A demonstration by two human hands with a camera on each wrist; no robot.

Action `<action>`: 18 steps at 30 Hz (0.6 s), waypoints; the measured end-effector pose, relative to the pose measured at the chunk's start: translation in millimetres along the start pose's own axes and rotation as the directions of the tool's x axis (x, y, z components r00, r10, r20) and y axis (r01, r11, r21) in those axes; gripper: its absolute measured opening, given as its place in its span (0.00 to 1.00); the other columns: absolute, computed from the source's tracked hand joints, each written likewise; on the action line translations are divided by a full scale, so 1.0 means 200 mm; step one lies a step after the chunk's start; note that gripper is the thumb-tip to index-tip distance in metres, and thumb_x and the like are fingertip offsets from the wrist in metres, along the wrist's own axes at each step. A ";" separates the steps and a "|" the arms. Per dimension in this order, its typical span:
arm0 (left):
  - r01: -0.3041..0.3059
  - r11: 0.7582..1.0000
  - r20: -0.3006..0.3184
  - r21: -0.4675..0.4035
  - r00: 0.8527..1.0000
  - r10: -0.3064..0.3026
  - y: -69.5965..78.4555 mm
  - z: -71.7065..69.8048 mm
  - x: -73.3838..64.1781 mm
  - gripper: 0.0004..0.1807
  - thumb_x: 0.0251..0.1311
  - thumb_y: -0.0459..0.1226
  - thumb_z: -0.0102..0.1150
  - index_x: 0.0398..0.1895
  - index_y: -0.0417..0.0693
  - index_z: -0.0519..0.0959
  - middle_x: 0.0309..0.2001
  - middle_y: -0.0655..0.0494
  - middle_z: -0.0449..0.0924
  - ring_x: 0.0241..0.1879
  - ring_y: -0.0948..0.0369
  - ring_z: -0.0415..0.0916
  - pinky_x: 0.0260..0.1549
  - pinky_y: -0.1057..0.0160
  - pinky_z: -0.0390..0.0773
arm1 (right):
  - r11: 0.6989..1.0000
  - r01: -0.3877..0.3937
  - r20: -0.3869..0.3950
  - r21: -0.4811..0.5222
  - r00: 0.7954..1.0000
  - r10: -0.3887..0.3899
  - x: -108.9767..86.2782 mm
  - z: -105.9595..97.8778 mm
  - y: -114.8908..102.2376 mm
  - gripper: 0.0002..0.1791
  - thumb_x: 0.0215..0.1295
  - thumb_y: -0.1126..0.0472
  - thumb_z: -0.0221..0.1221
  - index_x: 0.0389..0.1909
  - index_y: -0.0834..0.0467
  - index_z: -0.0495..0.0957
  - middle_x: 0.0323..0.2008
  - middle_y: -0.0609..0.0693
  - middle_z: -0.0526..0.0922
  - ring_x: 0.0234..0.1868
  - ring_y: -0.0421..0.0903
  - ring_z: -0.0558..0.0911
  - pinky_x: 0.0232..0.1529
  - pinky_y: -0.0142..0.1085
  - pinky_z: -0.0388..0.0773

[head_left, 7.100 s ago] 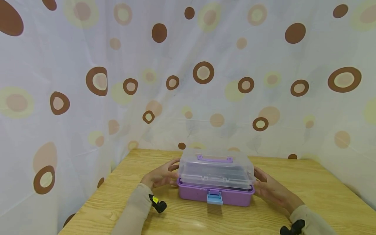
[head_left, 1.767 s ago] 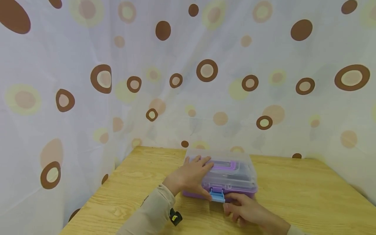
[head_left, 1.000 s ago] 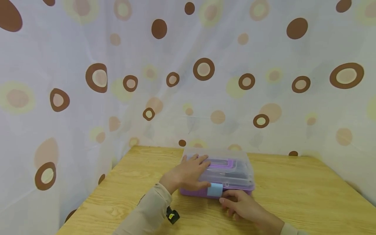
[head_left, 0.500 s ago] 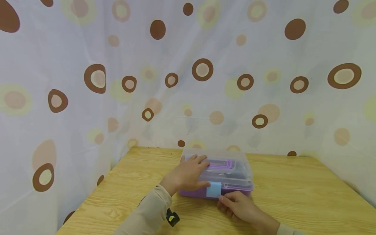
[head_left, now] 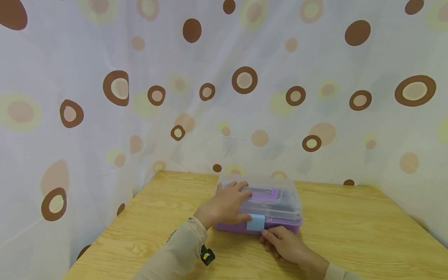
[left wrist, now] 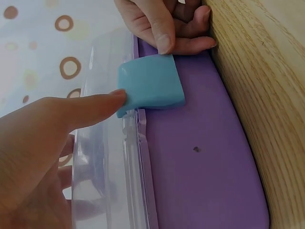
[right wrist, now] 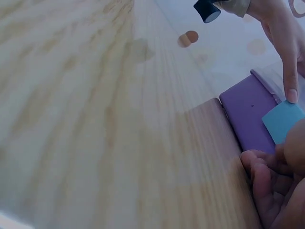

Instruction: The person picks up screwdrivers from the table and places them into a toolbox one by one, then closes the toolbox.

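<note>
A purple box [left wrist: 200, 143] with a clear lid [head_left: 287, 208] and purple handle [head_left: 273, 193] sits on the table. Its light blue latch [head_left: 256, 222] lies flat across the front seam. My left hand [head_left: 225, 204] rests on the lid's left part with fingers spread, its thumb touching the latch's upper left corner. At the latch's lower right corner is my right hand [head_left: 285, 243]. In the left wrist view, the right thumb tip [left wrist: 164, 44] touches the latch's edge, while the other fingers are loosely bent beside the box front. What the box contains is unclear through the lid.
The wood-grain table [head_left: 350, 233] extends around the box. Behind and to the left hangs a white curtain [head_left: 273, 116] with brown and yellow circles. A small black camera [head_left: 207, 255] is strapped near the left wrist.
Both hands have moved from the box's sides to its lid and front. The lid has settled lower and the handle lies flat. The latch, sticking out before, now lies down flat.
</note>
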State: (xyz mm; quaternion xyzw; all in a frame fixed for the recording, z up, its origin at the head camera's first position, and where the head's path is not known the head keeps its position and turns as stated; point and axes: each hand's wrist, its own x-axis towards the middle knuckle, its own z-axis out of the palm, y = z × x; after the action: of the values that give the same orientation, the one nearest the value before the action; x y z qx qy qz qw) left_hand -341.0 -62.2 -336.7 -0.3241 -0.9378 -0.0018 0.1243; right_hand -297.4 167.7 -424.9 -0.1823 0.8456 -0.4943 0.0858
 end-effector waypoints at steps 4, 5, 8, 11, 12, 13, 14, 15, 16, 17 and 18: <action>0.003 1.000 0.003 -0.002 1.000 -0.003 0.00 0.00 0.01 0.37 0.61 0.62 0.68 0.70 0.59 0.73 0.77 0.55 0.60 0.74 0.50 0.60 0.64 0.28 0.62 | 0.999 -0.038 -0.048 0.007 0.998 0.038 0.01 0.01 0.00 0.23 0.84 0.55 0.46 0.32 0.61 0.82 0.23 0.48 0.80 0.18 0.40 0.73 0.16 0.28 0.69; 0.003 1.000 0.003 -0.005 1.000 -0.003 0.01 0.00 0.01 0.37 0.61 0.62 0.68 0.70 0.59 0.73 0.77 0.55 0.60 0.74 0.50 0.60 0.64 0.28 0.62 | 0.999 -0.042 -0.052 0.009 0.998 0.043 0.01 0.01 0.01 0.23 0.84 0.55 0.46 0.32 0.61 0.82 0.23 0.48 0.81 0.18 0.40 0.73 0.17 0.28 0.69; 0.002 1.000 -0.004 -0.012 1.000 -0.002 0.01 0.01 0.01 0.37 0.60 0.61 0.69 0.69 0.59 0.73 0.77 0.56 0.60 0.74 0.49 0.60 0.64 0.28 0.62 | 0.998 -0.056 -0.049 0.015 0.997 0.056 0.00 0.01 0.01 0.22 0.84 0.55 0.47 0.34 0.62 0.83 0.23 0.48 0.81 0.18 0.39 0.73 0.17 0.28 0.70; 0.003 1.000 -0.017 -0.014 1.000 -0.003 0.00 0.01 0.01 0.37 0.60 0.61 0.69 0.69 0.59 0.73 0.77 0.56 0.61 0.74 0.49 0.60 0.63 0.27 0.62 | 0.998 -0.056 -0.037 0.008 0.998 0.056 0.01 0.01 0.00 0.21 0.83 0.53 0.49 0.39 0.62 0.85 0.24 0.48 0.80 0.18 0.40 0.73 0.17 0.28 0.70; 0.003 1.000 -0.020 -0.014 1.000 -0.003 0.00 0.01 0.01 0.37 0.60 0.61 0.69 0.69 0.59 0.73 0.77 0.56 0.61 0.74 0.49 0.60 0.63 0.28 0.62 | 0.998 -0.055 -0.035 -0.005 0.998 0.055 0.01 0.00 -0.01 0.20 0.82 0.52 0.50 0.41 0.62 0.86 0.25 0.48 0.80 0.19 0.40 0.73 0.17 0.29 0.71; 0.004 1.000 -0.020 -0.013 1.000 -0.004 0.00 0.01 0.01 0.37 0.60 0.62 0.69 0.69 0.59 0.73 0.77 0.56 0.60 0.74 0.49 0.60 0.63 0.28 0.62 | 0.998 -0.055 -0.031 -0.020 0.998 0.055 0.01 0.00 -0.01 0.20 0.82 0.51 0.52 0.42 0.61 0.86 0.25 0.48 0.80 0.19 0.40 0.74 0.18 0.29 0.71; 0.004 1.000 -0.018 -0.012 1.000 -0.004 -0.01 0.01 0.01 0.37 0.60 0.62 0.69 0.69 0.59 0.73 0.77 0.56 0.60 0.74 0.49 0.60 0.63 0.28 0.62 | 0.998 -0.055 -0.026 -0.033 0.998 0.055 0.01 0.00 -0.02 0.19 0.81 0.51 0.54 0.44 0.61 0.87 0.26 0.48 0.79 0.19 0.40 0.74 0.18 0.30 0.72; 0.004 1.000 -0.015 -0.010 1.000 -0.004 -0.01 0.01 0.01 0.38 0.60 0.62 0.69 0.70 0.59 0.73 0.77 0.56 0.60 0.74 0.49 0.60 0.64 0.28 0.62 | 0.997 -0.059 -0.024 -0.049 0.998 0.058 0.01 0.00 -0.02 0.18 0.80 0.50 0.55 0.46 0.60 0.87 0.26 0.47 0.80 0.20 0.41 0.74 0.19 0.31 0.73; 0.006 1.000 -0.010 -0.008 1.000 -0.006 -0.01 0.01 0.00 0.38 0.61 0.62 0.68 0.70 0.59 0.72 0.77 0.56 0.60 0.74 0.49 0.59 0.64 0.28 0.61 | 0.997 -0.056 -0.014 -0.060 0.998 0.055 0.01 0.00 -0.02 0.18 0.79 0.50 0.57 0.49 0.60 0.87 0.27 0.47 0.80 0.21 0.41 0.75 0.19 0.32 0.74; 0.010 1.000 -0.004 -0.007 1.000 -0.010 -0.01 0.01 0.00 0.38 0.61 0.63 0.68 0.70 0.59 0.72 0.77 0.56 0.59 0.75 0.49 0.59 0.64 0.28 0.61 | 0.997 -0.053 0.001 -0.063 0.999 0.053 0.01 0.00 -0.02 0.18 0.78 0.50 0.58 0.50 0.61 0.86 0.27 0.48 0.80 0.21 0.42 0.75 0.20 0.33 0.75; 0.014 1.000 0.002 -0.004 1.000 -0.014 -0.01 0.01 0.00 0.38 0.61 0.63 0.67 0.71 0.59 0.72 0.78 0.56 0.59 0.75 0.49 0.58 0.64 0.28 0.61 | 0.997 -0.050 0.017 -0.063 0.999 0.051 0.01 0.00 -0.02 0.18 0.77 0.51 0.59 0.51 0.61 0.86 0.27 0.48 0.80 0.22 0.42 0.75 0.20 0.33 0.75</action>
State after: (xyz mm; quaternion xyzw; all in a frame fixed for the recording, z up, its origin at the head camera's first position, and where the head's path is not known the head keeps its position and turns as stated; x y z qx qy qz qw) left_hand -342.6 -63.8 -338.5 -0.3178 -0.9402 -0.0044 0.1227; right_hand -299.1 164.8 -421.2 -0.1680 0.8642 -0.4635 0.1004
